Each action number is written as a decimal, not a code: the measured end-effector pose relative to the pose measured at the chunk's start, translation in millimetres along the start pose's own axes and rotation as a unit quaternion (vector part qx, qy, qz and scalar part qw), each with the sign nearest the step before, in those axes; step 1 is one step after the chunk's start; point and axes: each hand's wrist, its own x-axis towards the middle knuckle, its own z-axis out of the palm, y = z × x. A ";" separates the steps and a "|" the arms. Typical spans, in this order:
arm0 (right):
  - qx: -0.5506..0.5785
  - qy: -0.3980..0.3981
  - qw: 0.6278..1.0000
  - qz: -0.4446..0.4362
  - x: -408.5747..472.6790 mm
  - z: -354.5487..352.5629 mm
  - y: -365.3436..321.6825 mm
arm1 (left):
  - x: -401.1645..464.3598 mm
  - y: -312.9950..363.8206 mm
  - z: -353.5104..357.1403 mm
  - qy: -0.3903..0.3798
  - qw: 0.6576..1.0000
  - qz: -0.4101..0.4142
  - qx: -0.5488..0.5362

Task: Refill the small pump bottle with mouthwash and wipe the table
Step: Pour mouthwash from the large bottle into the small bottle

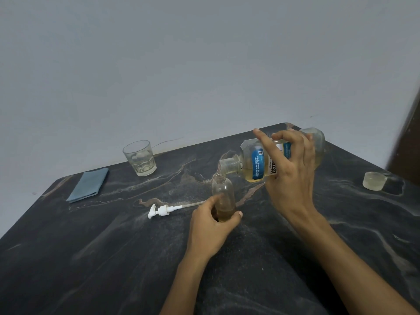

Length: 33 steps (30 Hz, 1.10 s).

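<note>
A small clear bottle [223, 194] stands upright on the dark marble table [113, 258], with a little yellow liquid at its bottom. My left hand [212, 223] grips its lower part. My right hand [288, 173] holds a large mouthwash bottle [254, 163] with a blue label, tipped nearly flat, its open neck right over the small bottle's mouth. Yellow mouthwash fills its lower side. The white pump head [162, 210] with its tube lies on the table left of the small bottle. A folded blue cloth [89, 185] lies at the far left.
A clear drinking glass [141, 159] stands near the wall at the back. The mouthwash cap [375, 180] sits at the right by the table's edge. A grey wall runs behind the table, and a dark brown panel rises at the far right.
</note>
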 end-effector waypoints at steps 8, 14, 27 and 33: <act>0.000 -0.001 1.000 -0.001 -0.6 0.3 -0.1 | 0.7 -1.3 0.1 -0.002 1.000 -0.006 0.000; 0.000 -0.001 1.000 0.001 -0.4 0.3 0.2 | 1.3 -0.8 -0.3 -0.003 1.000 -0.006 0.000; 0.001 -0.004 1.000 0.004 0.1 -1.0 -1.4 | -0.3 2.1 -0.5 0.001 1.000 -0.004 -0.011; 0.001 -0.005 1.000 0.006 0.6 -1.0 -0.7 | 0.4 1.4 0.2 -0.005 1.000 -0.008 -0.010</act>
